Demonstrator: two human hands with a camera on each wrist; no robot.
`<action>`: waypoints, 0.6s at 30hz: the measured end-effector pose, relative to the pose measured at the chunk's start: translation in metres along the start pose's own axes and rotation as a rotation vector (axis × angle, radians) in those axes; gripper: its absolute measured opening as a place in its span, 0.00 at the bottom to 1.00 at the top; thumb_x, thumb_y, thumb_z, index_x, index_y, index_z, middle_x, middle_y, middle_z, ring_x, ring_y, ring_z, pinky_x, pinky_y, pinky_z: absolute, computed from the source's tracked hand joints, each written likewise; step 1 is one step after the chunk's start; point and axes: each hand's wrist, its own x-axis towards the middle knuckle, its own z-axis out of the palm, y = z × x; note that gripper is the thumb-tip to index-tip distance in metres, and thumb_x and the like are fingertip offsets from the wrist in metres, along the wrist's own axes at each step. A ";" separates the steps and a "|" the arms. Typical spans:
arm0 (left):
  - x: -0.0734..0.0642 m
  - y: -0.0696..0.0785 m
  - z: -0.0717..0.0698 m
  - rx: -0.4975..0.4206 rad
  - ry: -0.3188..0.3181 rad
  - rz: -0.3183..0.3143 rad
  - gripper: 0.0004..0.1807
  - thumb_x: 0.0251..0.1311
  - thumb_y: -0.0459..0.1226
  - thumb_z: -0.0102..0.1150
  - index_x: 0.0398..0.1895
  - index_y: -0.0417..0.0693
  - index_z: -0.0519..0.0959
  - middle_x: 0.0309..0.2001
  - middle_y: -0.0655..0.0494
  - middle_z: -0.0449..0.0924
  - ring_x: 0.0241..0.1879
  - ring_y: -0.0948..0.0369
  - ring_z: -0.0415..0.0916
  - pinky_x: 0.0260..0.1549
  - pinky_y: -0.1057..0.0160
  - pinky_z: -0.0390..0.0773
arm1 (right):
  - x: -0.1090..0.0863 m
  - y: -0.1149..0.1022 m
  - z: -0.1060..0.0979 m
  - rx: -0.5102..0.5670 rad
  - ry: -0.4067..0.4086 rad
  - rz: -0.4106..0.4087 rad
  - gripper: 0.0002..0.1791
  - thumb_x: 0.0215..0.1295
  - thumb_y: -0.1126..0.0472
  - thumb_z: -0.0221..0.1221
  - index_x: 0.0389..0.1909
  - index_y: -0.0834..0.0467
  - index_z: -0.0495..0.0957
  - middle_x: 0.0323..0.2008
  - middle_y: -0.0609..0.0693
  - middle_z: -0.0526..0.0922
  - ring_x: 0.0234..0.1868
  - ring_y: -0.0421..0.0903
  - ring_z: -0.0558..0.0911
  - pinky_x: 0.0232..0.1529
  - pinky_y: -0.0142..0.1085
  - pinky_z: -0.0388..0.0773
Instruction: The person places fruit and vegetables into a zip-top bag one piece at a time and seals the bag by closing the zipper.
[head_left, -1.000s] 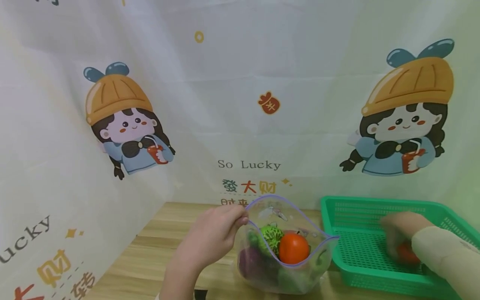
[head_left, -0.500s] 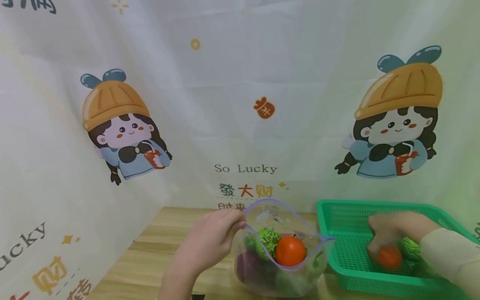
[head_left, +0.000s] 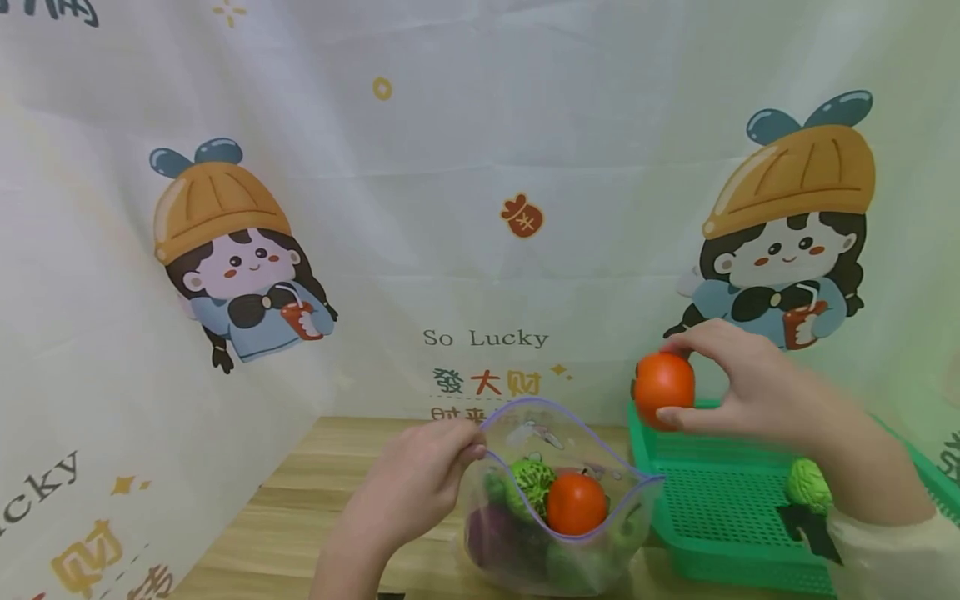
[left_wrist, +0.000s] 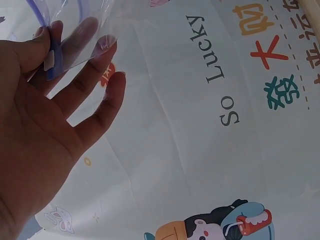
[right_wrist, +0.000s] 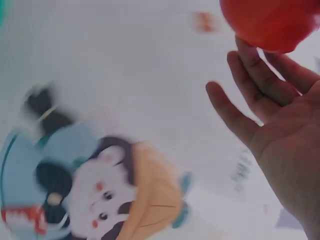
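My left hand [head_left: 420, 479] pinches the left edge of a clear zip bag [head_left: 626, 542] with a purple zipper, thumb against index finger in the left wrist view. The bag's mouth gapes. Inside sit a red tomato [head_left: 577, 505], a bumpy green vegetable [head_left: 531, 487] and a purple item [head_left: 491, 533]; the lower contents are blurred by the plastic. My right hand [head_left: 757, 392] holds another orange-red tomato [head_left: 663, 390] between thumb and fingers, raised above the basket's left edge. In the right wrist view only the underside of this tomato [right_wrist: 270, 25] shows.
A green plastic basket [head_left: 708, 557] stands right of the bag on the wooden table [head_left: 300, 508]. A light green leafy vegetable [head_left: 807, 483] lies in it, partly behind my right forearm. A printed white cloth [head_left: 360, 250] hangs behind the table.
My right hand has taken the tomato out of the basket and lifted it up and to the left. The left hand keeps its grip on the bag's edge.
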 end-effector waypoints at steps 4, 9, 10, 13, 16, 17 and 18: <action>-0.001 0.000 -0.003 0.014 0.004 0.002 0.05 0.74 0.35 0.61 0.37 0.52 0.80 0.32 0.62 0.82 0.34 0.65 0.80 0.38 0.63 0.85 | -0.016 -0.035 0.008 0.111 0.242 -0.117 0.37 0.40 0.57 0.86 0.56 0.51 0.84 0.51 0.44 0.86 0.53 0.36 0.80 0.54 0.23 0.79; -0.002 0.002 -0.002 0.023 0.003 -0.011 0.04 0.75 0.36 0.61 0.38 0.53 0.81 0.33 0.62 0.84 0.34 0.65 0.81 0.39 0.63 0.85 | -0.020 -0.047 0.027 0.245 0.269 -0.202 0.36 0.43 0.57 0.86 0.57 0.51 0.84 0.52 0.45 0.86 0.58 0.35 0.79 0.59 0.17 0.75; -0.002 0.002 -0.002 0.021 0.004 -0.012 0.04 0.75 0.36 0.61 0.39 0.53 0.81 0.33 0.62 0.84 0.35 0.65 0.81 0.39 0.63 0.86 | -0.019 -0.047 0.029 0.251 0.256 -0.218 0.35 0.45 0.54 0.85 0.57 0.50 0.84 0.53 0.44 0.86 0.58 0.36 0.79 0.59 0.19 0.76; -0.002 0.002 0.001 0.029 0.013 -0.006 0.03 0.75 0.36 0.61 0.39 0.53 0.81 0.33 0.62 0.84 0.35 0.64 0.82 0.39 0.63 0.86 | -0.016 -0.049 0.038 0.288 0.201 -0.255 0.34 0.50 0.49 0.83 0.59 0.48 0.83 0.53 0.44 0.86 0.57 0.38 0.80 0.58 0.27 0.81; -0.002 0.002 0.002 0.038 0.026 0.007 0.03 0.74 0.35 0.62 0.39 0.52 0.81 0.33 0.62 0.84 0.35 0.64 0.82 0.39 0.63 0.86 | -0.013 -0.055 0.045 0.314 0.150 -0.263 0.33 0.52 0.49 0.82 0.60 0.47 0.83 0.56 0.42 0.85 0.59 0.39 0.79 0.56 0.36 0.85; -0.002 0.001 0.003 0.040 0.029 0.009 0.03 0.74 0.35 0.62 0.38 0.52 0.81 0.33 0.62 0.84 0.34 0.64 0.82 0.39 0.62 0.86 | -0.011 -0.058 0.049 0.324 0.134 -0.266 0.33 0.53 0.49 0.82 0.60 0.47 0.83 0.57 0.42 0.85 0.60 0.39 0.79 0.56 0.38 0.85; -0.002 0.001 0.003 0.042 0.033 0.008 0.03 0.73 0.35 0.62 0.38 0.52 0.81 0.33 0.62 0.84 0.34 0.64 0.82 0.39 0.62 0.86 | -0.009 -0.060 0.054 0.330 0.118 -0.271 0.32 0.54 0.49 0.82 0.61 0.47 0.83 0.57 0.43 0.85 0.61 0.40 0.79 0.55 0.39 0.86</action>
